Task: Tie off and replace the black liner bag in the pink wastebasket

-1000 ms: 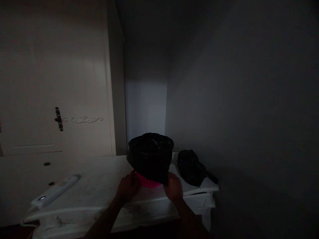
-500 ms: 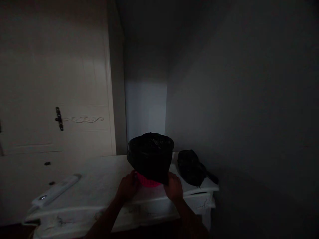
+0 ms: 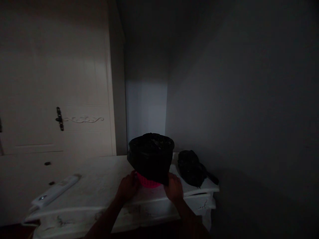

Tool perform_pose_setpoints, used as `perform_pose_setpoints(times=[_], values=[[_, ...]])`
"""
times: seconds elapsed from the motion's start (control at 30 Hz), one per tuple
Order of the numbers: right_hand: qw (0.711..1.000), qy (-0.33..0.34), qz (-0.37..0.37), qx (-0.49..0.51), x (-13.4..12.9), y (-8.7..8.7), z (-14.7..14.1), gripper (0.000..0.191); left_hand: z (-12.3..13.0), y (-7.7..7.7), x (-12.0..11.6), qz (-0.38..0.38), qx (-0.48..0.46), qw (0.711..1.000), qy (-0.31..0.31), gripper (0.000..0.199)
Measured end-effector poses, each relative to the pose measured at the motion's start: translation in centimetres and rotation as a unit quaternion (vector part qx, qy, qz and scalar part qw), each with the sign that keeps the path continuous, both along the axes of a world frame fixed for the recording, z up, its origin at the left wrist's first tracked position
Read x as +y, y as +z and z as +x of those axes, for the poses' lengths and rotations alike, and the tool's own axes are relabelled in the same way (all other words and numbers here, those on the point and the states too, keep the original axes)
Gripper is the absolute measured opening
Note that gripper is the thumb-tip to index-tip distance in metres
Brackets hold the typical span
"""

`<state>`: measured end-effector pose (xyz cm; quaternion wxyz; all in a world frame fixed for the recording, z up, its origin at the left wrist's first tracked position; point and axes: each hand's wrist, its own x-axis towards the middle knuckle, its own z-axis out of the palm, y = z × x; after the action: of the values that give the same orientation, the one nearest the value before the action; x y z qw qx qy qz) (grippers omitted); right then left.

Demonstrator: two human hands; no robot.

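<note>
A pink trash bin [image 3: 149, 182] with ribbed or slotted sides stands on the white dresser top. A black trash bag [image 3: 151, 162] lines it and is folded down over its outside, so just the lower part of the pink shows. My left hand [image 3: 127, 187] is closed against the bin's lower left side, just under the bag's edge; its fingertips are partly hidden. On the other side, my right hand [image 3: 173, 187] is closed on the hanging lower corner of the bag. The bag's mouth is open at the top, and its inside is too dark to make out.
A crumpled black bag [image 3: 191, 168] lies right of the bin by the wall. On the dresser's [image 3: 99, 179] left end rests a long white power strip or similar bar [image 3: 56, 192]. A white wardrobe [image 3: 84, 83] stands behind on the left; a grey wall closes the right side.
</note>
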<state>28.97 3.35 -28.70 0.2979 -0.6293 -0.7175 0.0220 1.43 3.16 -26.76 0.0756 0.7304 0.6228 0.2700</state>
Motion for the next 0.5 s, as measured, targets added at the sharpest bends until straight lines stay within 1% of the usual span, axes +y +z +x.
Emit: perform_pose_setpoints(times=[0.1, 0.23, 0.3, 0.37, 0.5], values=[[1.0, 0.005, 0.002, -0.001, -0.1, 0.19, -0.02, 0.058, 0.0, 0.05, -0.06, 0.004, 0.003, 1.0, 0.004, 0.047], [1.0, 0.002, -0.007, -0.002, -0.26, 0.53, -0.06, 0.057, -0.01, -0.07, -0.02, 0.013, 0.003, 1.0, -0.007, 0.049], [1.0, 0.004, -0.009, -0.003, -0.28, 0.61, -0.07, 0.058, 0.0, -0.14, 0.02, 0.014, 0.001, 1.0, 0.001, 0.049], [1.0, 0.006, -0.011, -0.001, -0.25, 0.62, -0.07, 0.056, 0.0, -0.17, 0.05, 0.009, 0.002, 1.0, 0.006, 0.048], [1.0, 0.011, -0.002, 0.009, -0.11, 0.39, -0.03, 0.054, -0.05, -0.03, -0.01, 0.008, 0.001, 1.0, -0.003, 0.05]])
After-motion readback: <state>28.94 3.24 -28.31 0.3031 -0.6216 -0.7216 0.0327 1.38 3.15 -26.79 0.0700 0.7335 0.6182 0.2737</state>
